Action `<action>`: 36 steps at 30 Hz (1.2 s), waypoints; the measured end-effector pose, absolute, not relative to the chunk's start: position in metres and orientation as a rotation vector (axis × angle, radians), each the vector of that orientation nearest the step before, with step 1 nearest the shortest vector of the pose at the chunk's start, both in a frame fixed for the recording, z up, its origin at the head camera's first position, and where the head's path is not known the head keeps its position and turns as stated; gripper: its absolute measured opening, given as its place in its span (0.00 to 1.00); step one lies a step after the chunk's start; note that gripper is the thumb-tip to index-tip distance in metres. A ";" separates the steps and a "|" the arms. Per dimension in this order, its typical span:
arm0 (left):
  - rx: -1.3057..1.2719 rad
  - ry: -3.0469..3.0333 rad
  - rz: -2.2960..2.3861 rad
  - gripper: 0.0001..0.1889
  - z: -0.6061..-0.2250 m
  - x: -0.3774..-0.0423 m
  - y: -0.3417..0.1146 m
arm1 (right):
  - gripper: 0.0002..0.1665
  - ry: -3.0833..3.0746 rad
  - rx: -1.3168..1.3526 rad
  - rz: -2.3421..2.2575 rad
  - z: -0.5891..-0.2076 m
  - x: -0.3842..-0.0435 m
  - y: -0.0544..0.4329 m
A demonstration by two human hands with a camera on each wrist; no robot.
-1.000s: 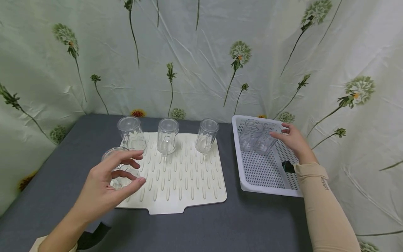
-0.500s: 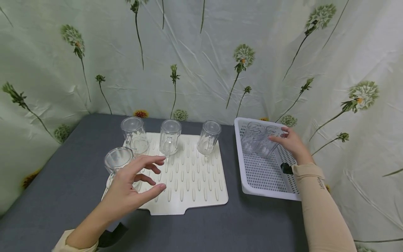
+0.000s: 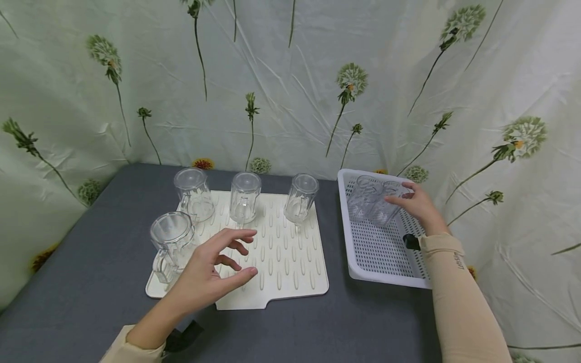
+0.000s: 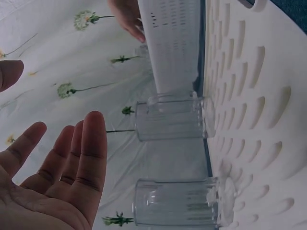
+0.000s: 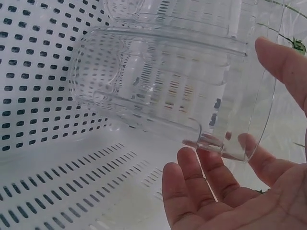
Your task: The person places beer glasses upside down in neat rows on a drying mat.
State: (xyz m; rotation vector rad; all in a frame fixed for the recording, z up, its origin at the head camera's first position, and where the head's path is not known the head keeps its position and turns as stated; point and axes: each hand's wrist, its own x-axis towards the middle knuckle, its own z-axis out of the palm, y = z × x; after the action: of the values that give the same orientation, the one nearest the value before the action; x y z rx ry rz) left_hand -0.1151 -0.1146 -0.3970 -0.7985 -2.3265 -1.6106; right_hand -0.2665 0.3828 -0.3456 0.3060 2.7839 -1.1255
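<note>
My right hand (image 3: 419, 205) holds a clear glass mug (image 5: 168, 91) by its rim end, the thumb on one side and fingers on the other. That mug leans in the white basket (image 3: 349, 252), close beside a second clear mug (image 3: 360, 199). Over the white drying mat (image 3: 286, 282) my left hand (image 3: 211, 272) hovers with loosely bent fingers and nothing in them. Glass mugs stand on the mat: one at the front left (image 3: 172, 242), one behind it (image 3: 195, 196), one at the back middle (image 3: 245, 196) and one at the back right (image 3: 301, 199).
The mat lies on a dark grey tabletop (image 3: 91, 262), left of the basket. A pale curtain (image 3: 290, 121) with a dandelion print hangs behind and beside the table.
My left hand has moved right, away from the front-left mug and over the mat. The right hand stays at the mug in the basket; the camera has shifted slightly.
</note>
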 end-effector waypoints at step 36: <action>-0.796 -2.445 -1.602 0.34 -0.413 -0.146 -0.087 | 0.62 2.833 0.379 -1.156 -0.340 -0.223 0.401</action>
State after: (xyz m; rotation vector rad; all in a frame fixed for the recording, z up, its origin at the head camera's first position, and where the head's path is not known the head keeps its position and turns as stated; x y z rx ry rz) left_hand -0.1460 -0.0875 -0.4134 -0.7960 -2.4454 -1.6021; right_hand -0.2228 0.4008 -0.3405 0.3785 2.8326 -1.1562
